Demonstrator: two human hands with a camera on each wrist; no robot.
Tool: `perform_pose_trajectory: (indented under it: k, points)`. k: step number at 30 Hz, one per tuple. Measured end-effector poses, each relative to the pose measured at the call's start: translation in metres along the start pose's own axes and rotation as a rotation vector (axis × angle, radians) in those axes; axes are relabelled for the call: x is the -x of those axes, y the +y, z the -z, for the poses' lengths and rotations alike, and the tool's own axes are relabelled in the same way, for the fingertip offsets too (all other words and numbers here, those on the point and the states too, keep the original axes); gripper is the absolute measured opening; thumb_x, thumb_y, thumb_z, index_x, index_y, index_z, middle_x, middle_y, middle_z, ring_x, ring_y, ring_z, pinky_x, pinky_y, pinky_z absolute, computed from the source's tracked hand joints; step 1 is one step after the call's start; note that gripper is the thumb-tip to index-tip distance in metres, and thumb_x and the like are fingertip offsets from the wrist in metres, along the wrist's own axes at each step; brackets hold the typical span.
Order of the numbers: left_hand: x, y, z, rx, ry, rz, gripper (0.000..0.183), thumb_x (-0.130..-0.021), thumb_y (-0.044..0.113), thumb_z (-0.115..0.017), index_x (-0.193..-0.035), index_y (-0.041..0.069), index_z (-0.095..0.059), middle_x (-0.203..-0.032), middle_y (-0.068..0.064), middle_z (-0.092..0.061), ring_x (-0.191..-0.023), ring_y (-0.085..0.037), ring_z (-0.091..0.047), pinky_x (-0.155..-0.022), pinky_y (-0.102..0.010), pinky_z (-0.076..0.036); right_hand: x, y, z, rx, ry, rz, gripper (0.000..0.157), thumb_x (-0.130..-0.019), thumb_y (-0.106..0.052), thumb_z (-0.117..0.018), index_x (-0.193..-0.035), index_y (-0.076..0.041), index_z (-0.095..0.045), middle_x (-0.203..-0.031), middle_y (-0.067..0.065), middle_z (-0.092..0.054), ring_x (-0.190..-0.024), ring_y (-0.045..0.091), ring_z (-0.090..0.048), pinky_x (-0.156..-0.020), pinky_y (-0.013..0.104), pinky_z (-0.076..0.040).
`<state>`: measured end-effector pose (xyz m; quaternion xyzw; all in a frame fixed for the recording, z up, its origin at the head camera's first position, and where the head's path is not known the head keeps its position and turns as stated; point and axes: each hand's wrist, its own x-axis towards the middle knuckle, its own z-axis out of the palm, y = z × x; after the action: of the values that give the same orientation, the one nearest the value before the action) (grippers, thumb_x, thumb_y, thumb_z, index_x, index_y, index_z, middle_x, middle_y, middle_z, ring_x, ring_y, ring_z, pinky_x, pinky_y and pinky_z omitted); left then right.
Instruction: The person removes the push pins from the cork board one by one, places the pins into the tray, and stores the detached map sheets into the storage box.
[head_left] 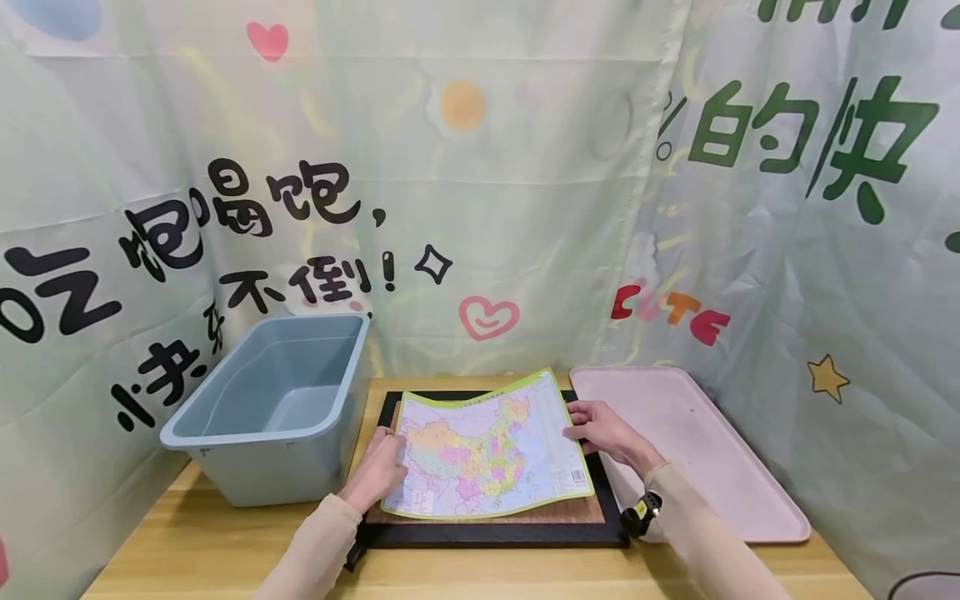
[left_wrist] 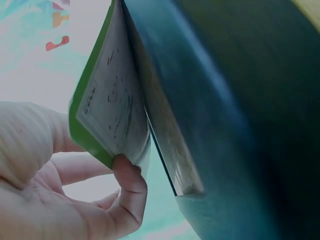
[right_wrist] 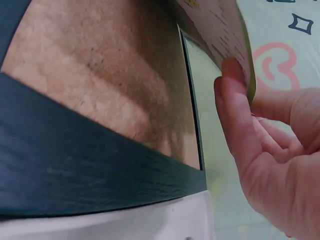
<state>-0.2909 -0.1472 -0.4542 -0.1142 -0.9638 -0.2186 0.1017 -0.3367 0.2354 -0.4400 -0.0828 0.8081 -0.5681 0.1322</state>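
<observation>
A map sheet (head_left: 480, 450) with a yellow-green border is held over a black frame (head_left: 495, 535) that has a brown board (right_wrist: 115, 75) inside it. My left hand (head_left: 378, 467) pinches the sheet's left edge; the left wrist view shows thumb and fingers on the map (left_wrist: 112, 100) near a corner. At the right edge, my right hand (head_left: 609, 433) grips the sheet between thumb and fingers. The map bends slightly, its far right corner raised above the frame. In the right wrist view, the right hand (right_wrist: 270, 145) is beside the frame's corner, apart from it.
On the left stands a blue-grey plastic tub (head_left: 262, 450). A pale pink tray (head_left: 697, 450) lies to the right, partly under the right forearm. The wooden table (head_left: 450, 575) is enclosed by a printed cloth backdrop (head_left: 510, 217).
</observation>
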Motion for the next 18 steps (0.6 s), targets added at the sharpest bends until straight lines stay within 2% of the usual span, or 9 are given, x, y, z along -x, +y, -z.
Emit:
perform_pose_trajectory:
  k: [7,13,18]
  points:
    - [0.0018,-0.0027,0.0019,0.033,0.058,0.0,0.031,-0.079,-0.002,-0.074,-0.109,-0.008,-0.068,-0.119,-0.025,-0.057,-0.115,-0.033,-0.052,-0.092,-0.045,-0.048,0.0008,-0.004,-0.006,0.016,0.168,-0.017,0.04,-0.094,-0.005,-0.063,-0.132,0.005,-0.056,-0.108,0.015,-0.071,-0.081,0.02,-0.071,-0.065,0.036,-0.058]
    - [0.0014,-0.0027,0.0069,0.074,0.106,-0.008,0.044,-0.081,-0.002,-0.073,-0.122,-0.012,-0.062,-0.125,-0.028,-0.053,-0.115,-0.035,-0.052,-0.092,-0.046,-0.048,0.0005,-0.0071,-0.0046,0.008,0.221,-0.016,0.041,-0.095,-0.007,-0.063,-0.133,0.005,-0.056,-0.113,0.018,-0.07,-0.079,0.019,-0.072,-0.063,0.035,-0.057]
    - [0.0031,-0.0025,0.0078,0.123,0.11,0.0,0.049,-0.085,0.004,-0.072,-0.131,-0.006,-0.058,-0.131,-0.029,-0.05,-0.117,-0.036,-0.053,-0.094,-0.049,-0.047,-0.0003,-0.0108,0.0005,-0.02,0.269,0.002,0.043,-0.095,-0.008,-0.063,-0.135,0.006,-0.054,-0.115,0.021,-0.07,-0.078,0.016,-0.071,-0.064,0.034,-0.057]
